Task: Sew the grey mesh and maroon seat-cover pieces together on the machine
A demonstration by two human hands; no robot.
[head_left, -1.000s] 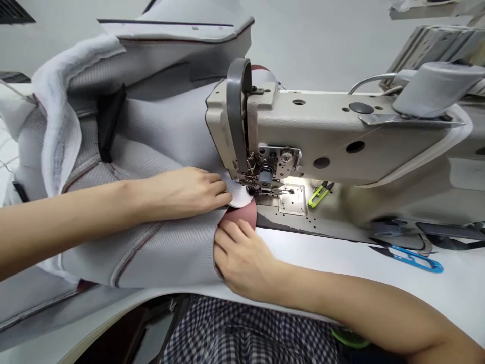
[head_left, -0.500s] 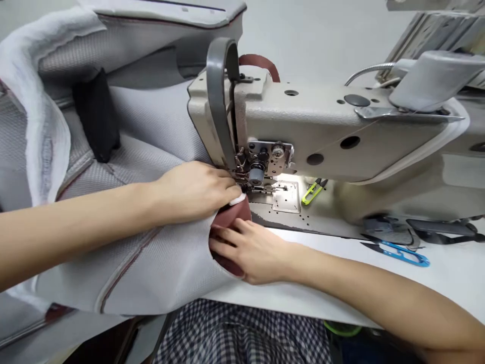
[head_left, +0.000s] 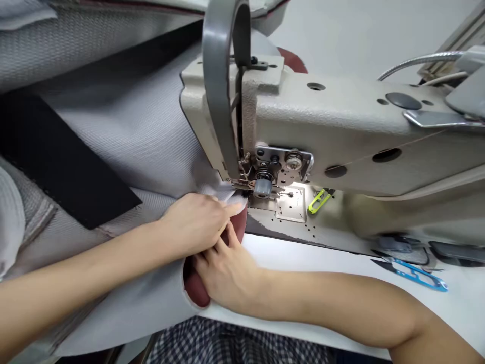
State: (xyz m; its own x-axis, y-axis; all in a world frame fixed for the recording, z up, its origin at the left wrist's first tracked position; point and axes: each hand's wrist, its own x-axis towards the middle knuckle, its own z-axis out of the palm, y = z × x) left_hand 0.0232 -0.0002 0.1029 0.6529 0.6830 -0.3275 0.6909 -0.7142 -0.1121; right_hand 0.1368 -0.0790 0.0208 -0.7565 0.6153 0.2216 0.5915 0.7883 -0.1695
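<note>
Fingers (head_left: 235, 208) bunch on my left hand (head_left: 199, 222), grip hidden, and spread on my right hand (head_left: 232, 277), mid-frame; uneven pulling could pucker the grey mesh fabric (head_left: 147, 131).

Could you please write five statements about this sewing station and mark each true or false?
1. The left hand touches the light grey textured fabric. True.
2. The neon yellow snips lie left of the flat silver metal plate. False: they lie to its right.
3. Dark red material shows beside the right hand. True.
4. The blue-handled snips are in the right hand. False: they lie on the white tabletop.
5. A black fabric strip shows on the grey fabric. True.
</note>
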